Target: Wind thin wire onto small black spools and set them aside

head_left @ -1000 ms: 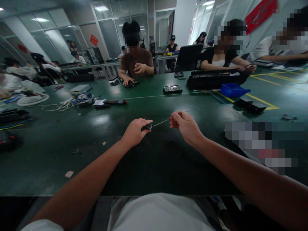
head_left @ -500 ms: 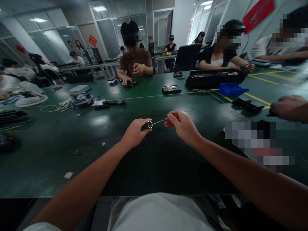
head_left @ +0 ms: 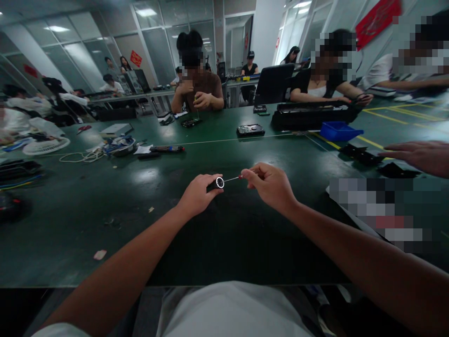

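Observation:
A short dark cylinder (head_left: 215, 184) with a bright metal ring at its right end is gripped in my left hand (head_left: 198, 194), between thumb and fingers. My right hand (head_left: 270, 183) pinches the red handle of a thin screwdriver (head_left: 232, 179). The screwdriver's shaft points left, and its tip reaches the ringed end of the cylinder; how deep it goes in is too small to tell. Both hands are just above the green table (head_left: 224, 252).
Ahead lie an open hard drive (head_left: 250, 130), a dark tool (head_left: 167, 149) and a bundle of wires (head_left: 121, 145). Rightward are a blue tray (head_left: 340, 131), black parts (head_left: 400, 170) and another person's hand (head_left: 423, 157). A person in brown (head_left: 198, 93) sits opposite.
My right hand has turned slightly and shifted a little right. At the right, another person's hand has opened above a black part. The person opposite has raised one hand from the device towards the face.

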Available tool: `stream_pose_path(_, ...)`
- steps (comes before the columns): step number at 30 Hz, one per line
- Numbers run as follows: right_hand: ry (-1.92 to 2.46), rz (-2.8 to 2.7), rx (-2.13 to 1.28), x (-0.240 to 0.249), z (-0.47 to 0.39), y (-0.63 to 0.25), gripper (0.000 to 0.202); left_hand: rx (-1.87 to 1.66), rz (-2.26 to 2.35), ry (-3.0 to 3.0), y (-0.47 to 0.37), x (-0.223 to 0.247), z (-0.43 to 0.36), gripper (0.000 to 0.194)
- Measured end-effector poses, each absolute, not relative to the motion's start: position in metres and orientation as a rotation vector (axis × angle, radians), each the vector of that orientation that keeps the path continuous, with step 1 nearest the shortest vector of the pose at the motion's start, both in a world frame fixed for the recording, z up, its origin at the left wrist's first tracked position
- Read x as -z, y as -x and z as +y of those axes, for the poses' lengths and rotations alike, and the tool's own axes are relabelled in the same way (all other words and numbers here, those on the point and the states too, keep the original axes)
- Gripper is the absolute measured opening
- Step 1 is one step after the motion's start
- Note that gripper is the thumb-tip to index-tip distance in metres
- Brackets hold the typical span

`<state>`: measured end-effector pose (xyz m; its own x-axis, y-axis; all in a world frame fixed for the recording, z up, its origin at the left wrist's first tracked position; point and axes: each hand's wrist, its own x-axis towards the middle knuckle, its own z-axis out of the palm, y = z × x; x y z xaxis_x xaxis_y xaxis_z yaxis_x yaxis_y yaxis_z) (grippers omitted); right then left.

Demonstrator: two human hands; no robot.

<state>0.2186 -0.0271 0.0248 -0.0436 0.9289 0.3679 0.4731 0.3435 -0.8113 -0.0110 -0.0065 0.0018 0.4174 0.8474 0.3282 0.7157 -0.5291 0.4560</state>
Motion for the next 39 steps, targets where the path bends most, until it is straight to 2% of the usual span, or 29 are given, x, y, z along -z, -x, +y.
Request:
stream_pose_path(7, 1.099, -1.857, -0.524, -0.0245, -0.0302, -0.2180, 0.014, -0.821, 1.330, -2.444, 0.0128, 0.0024, -0.0046, 0.041)
stream_pose_path(12, 1.161, -1.870, -0.508, -0.0273, -0.0312, -0.2186, 0.032, -0.783, 1.302, -2.450, 0.0102, 0.0011, -0.0065, 0.042)
stream_pose_path(16, 1.185, -1.895, -0.435, -0.0278, -0.0301, -0.2197, 0.027, -0.756, 1.293, -2.461, 0.0088, 0.0005, -0.0078, 0.041)
stream_pose_path(22, 1.174, -1.908, -0.492, -0.0262, -0.0271, -0.2220, 0.030, -0.747, 1.305, -2.445, 0.0086, -0.0012, -0.0090, 0.042)
stream_pose_path(26, 1.272, -1.908, -0.446, -0.0301, -0.0269, -0.2218, 0.040, -0.737, 1.286, -2.441, 0.0071, -0.0034, -0.0104, 0.041)
stream_pose_path(39, 1.203, -1.920, -0.553, -0.0252, -0.0248, -0.2223, 0.027, -0.764, 1.295, -2.462, 0.0108, 0.0020, -0.0064, 0.040)
